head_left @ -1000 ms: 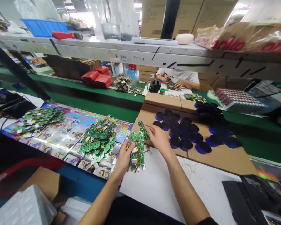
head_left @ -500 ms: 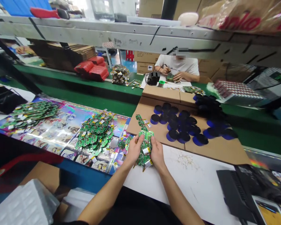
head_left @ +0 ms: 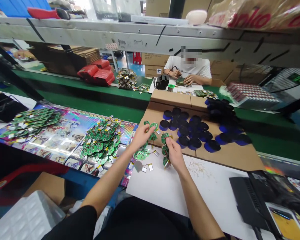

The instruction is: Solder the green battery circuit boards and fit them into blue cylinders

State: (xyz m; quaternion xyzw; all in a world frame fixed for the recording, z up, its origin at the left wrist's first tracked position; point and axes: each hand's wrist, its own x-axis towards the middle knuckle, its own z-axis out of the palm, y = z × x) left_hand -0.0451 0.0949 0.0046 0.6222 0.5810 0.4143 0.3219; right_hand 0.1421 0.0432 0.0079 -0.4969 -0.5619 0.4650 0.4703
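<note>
My left hand [head_left: 142, 135] pinches a green circuit board [head_left: 153, 127] above the near edge of the cardboard. My right hand [head_left: 175, 153] is closed round a small bunch of circuit boards [head_left: 165, 151], seen edge-on with small battery packs hanging from it. Between and below the hands, loose green boards [head_left: 141, 154] and silver battery packs [head_left: 150, 166] on thin wires lie on the white sheet [head_left: 155, 186]. A big heap of circuit boards [head_left: 102, 138] rests left of my left hand.
Round black-and-blue parts [head_left: 195, 143] stand on a cardboard sheet [head_left: 227, 160] beyond my right hand. Another board pile [head_left: 37, 120] sits far left. A shelf beam [head_left: 140, 36] crosses above. A co-worker [head_left: 187, 71] handles boards opposite. A black device [head_left: 245, 196] lies right.
My hands have moved apart; both held one bunch of boards before. The left now holds a board up and left, while the right keeps a bunch. Loose boards and batteries now show on the white sheet.
</note>
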